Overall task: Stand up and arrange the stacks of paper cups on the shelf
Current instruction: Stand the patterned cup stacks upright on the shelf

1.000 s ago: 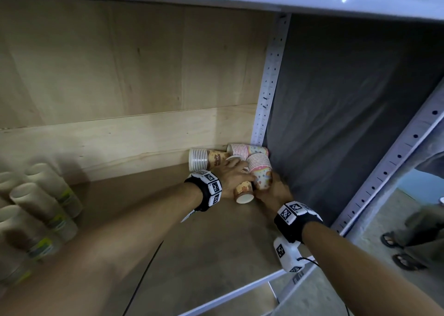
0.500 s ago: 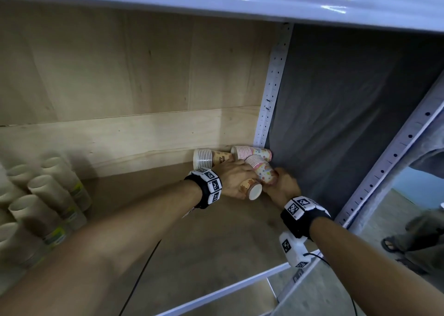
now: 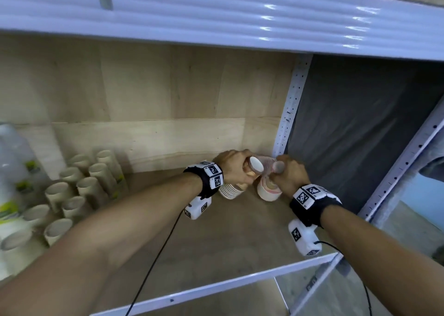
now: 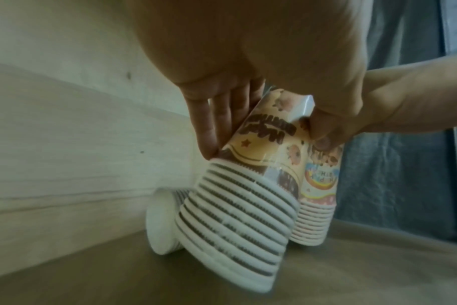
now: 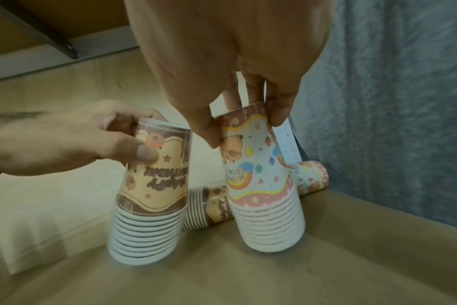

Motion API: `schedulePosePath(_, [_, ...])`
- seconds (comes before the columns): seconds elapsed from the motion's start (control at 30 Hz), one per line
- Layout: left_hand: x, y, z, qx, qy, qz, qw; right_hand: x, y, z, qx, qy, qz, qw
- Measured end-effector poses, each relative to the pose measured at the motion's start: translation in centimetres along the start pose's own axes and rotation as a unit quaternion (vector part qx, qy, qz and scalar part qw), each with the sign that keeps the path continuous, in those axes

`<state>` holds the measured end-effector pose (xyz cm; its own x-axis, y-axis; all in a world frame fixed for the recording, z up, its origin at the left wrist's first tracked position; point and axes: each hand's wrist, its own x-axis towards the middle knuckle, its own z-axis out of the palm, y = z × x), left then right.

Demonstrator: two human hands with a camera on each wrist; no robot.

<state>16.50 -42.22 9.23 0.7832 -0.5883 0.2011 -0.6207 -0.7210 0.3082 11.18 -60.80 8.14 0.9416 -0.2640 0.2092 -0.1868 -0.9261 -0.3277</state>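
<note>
I reach both arms deep into the right back corner of the wooden shelf [image 3: 216, 243]. My left hand [image 3: 234, 165] comes down from above, and its fingers [image 4: 209, 123] and thumb pinch the top end of the brown and yellow stack of paper cups [image 5: 150, 196]. That stack stands mouth-down and leans a little, with its white rims at the shelf board. My right hand [image 3: 289, 174] also points down and pinches the top end of the pink and blue stack of paper cups [image 5: 264, 189], which stands mouth-down just beside the first one. The two stacks are near each other but apart. Behind them, another brown stack of paper cups [image 5: 209, 208] lies on its side by the back wall, and one more pink stack of paper cups [image 5: 311, 177] lies by the grey cloth [image 3: 360, 128]. Far to the left stand plain white paper cups [image 3: 81, 183].
</note>
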Motion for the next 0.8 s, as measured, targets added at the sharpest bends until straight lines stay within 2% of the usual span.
schedulePosePath(0.2, [-3.0, -2.3, -2.5, -0.033, -0.007, -0.067, 0.997, -1.0, -3.5, -0.4, -0.026, -0.009, -0.045, 0.999])
schedulePosePath(0.43, [-7.0, -4.7, -4.9, -0.062, 0.002, -0.132, 0.989, -2.0, -7.2, -0.5, -0.005, -0.045, -0.093, 0.995])
schedulePosePath(0.8, [-11.9, -6.8, -7.4, -0.093, 0.017, -0.192, 0.977, -2.9, -9.9, 0.3, 0.029, -0.056, -0.097, 0.993])
